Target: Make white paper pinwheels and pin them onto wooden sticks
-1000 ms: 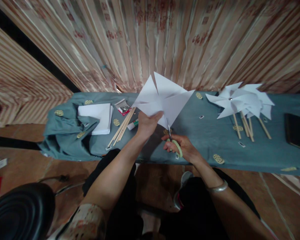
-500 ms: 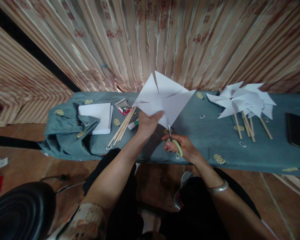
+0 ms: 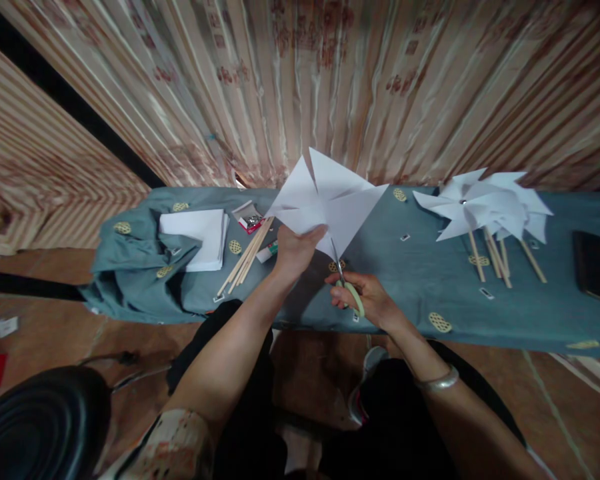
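My left hand (image 3: 300,250) pinches a white square of paper (image 3: 347,210) near its lower left, thumb on top. Slits run from the paper's far, left and right corners toward its middle. In my right hand (image 3: 363,297) is a pair of scissors (image 3: 351,293) with light green handles, fingers through the loops. Their blades lie at the paper's near corner, pointing toward its centre. The paper is held up above the cloth-covered table (image 3: 380,280). How far the blades are apart is too small to tell.
Left of my hands lie several wooden sticks (image 3: 245,257), an opened small box of metal pieces (image 3: 250,220), a glue-like tube (image 3: 267,251) and a paper stack (image 3: 195,237). Finished white pinwheels (image 3: 473,207) on sticks lie right, beside a dark flat device (image 3: 596,267). A curtain (image 3: 300,87) hangs behind.
The scissors blades sit slightly further into the paper's near corner. Both hands stay in nearly the same place, and the whole view has shifted a little.
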`<state>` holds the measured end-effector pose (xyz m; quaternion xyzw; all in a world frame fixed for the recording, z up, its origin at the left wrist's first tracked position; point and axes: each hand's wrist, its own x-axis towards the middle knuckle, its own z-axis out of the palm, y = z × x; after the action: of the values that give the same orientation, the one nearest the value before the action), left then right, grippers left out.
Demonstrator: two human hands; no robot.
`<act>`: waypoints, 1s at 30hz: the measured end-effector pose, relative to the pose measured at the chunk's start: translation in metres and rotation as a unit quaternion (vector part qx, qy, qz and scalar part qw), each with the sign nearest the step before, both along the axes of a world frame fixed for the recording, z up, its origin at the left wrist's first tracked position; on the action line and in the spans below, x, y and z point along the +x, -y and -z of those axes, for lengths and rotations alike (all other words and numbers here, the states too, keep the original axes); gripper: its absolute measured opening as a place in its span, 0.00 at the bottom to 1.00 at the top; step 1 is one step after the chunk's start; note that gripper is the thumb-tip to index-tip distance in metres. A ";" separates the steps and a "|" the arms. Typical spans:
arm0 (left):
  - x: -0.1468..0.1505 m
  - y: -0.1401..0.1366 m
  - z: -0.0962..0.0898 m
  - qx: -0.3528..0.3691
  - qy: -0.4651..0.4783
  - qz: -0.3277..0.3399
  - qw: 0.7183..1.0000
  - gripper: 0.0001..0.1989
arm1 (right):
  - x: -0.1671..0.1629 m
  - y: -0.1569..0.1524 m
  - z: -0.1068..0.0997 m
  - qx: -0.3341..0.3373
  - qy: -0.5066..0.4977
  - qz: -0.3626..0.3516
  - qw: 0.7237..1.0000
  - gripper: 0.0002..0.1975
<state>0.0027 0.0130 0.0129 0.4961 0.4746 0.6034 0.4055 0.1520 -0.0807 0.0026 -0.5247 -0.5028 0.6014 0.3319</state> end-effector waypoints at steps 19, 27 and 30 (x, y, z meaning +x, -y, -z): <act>-0.004 -0.001 -0.002 0.005 0.006 0.003 1.000 0.22 | -0.003 -0.001 -0.002 -0.019 -0.016 0.027 0.999 0.26; 0.002 0.006 0.000 -0.028 0.009 0.026 0.999 0.19 | -0.002 0.000 0.000 0.006 -0.011 0.030 0.999 0.27; 0.003 0.007 0.001 -0.032 0.018 0.029 0.999 0.18 | -0.001 0.000 0.000 0.012 -0.005 0.028 1.000 0.27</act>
<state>0.0055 0.0064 0.0120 0.4854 0.4714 0.5848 0.4473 0.1514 -0.0811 0.0028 -0.5311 -0.4935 0.5887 0.3576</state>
